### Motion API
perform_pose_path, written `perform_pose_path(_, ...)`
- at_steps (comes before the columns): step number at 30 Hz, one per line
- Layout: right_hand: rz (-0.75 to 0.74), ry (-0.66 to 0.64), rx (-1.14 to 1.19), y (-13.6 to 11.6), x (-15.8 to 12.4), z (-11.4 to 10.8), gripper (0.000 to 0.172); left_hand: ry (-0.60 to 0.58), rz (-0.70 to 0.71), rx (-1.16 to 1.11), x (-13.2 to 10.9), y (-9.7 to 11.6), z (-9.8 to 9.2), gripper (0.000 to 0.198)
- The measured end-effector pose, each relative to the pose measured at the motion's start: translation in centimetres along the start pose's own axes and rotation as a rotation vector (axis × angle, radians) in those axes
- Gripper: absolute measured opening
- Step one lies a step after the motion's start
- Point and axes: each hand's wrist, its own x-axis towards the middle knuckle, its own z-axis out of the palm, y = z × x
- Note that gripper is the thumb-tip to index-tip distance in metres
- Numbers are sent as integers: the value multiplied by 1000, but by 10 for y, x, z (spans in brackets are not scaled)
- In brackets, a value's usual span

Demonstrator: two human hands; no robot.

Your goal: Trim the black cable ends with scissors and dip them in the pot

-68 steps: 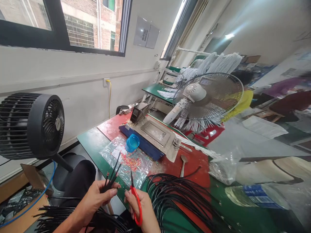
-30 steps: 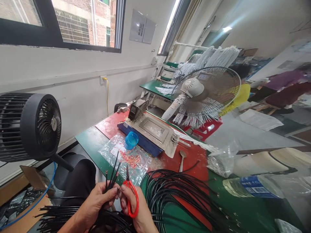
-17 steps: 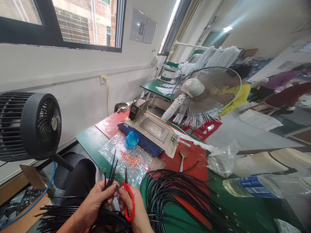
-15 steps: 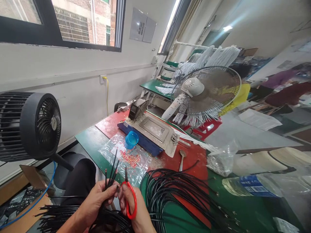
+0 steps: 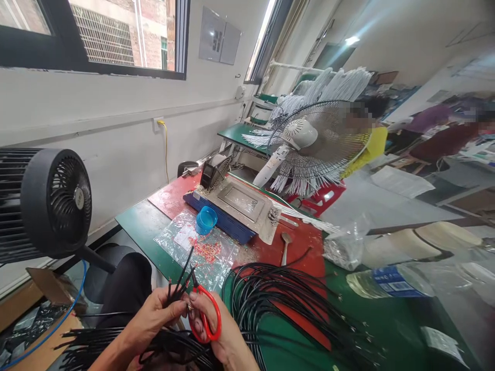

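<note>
My left hand (image 5: pixel 164 312) is closed around several black cables (image 5: pixel 178 288), whose cut ends stick up above the fingers. Close against it, my right hand (image 5: pixel 211 312) grips red-handled scissors (image 5: pixel 217 309) with the dark blades pointing up beside the cable ends. The fingertips of both hands meet at a small stripped wire end (image 5: pixel 189 306). Below my hands, a thick bundle of black cables (image 5: pixel 170 350) lies across my lap. Another loose black bundle (image 5: pixel 270 288) curves over the table on the right.
Ahead, a blue cup (image 5: pixel 206 220) stands on a plastic bag strewn with red and yellow scraps (image 5: pixel 204 250). Behind it sits a blue-based machine (image 5: pixel 232 224). A spoon (image 5: pixel 285 247), a clear bottle (image 5: pixel 386 282) and a white fan (image 5: pixel 301 135) are rightward; a black fan (image 5: pixel 58 201) stands left.
The view has shifted slightly. My right hand has tilted the scissors, so the blades now lean left against the cable ends. My left hand keeps its hold on the cables.
</note>
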Motion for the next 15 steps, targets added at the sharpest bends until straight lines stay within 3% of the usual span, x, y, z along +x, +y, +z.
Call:
perform_pose_path(7, -61, 31, 66, 2, -1, 4, 47, 86, 34, 150, 3, -8, -12, 30)
perform_pose_path(15, -72, 0, 71, 9, 1, 0, 43, 58, 43, 107, 4, -11, -13, 21)
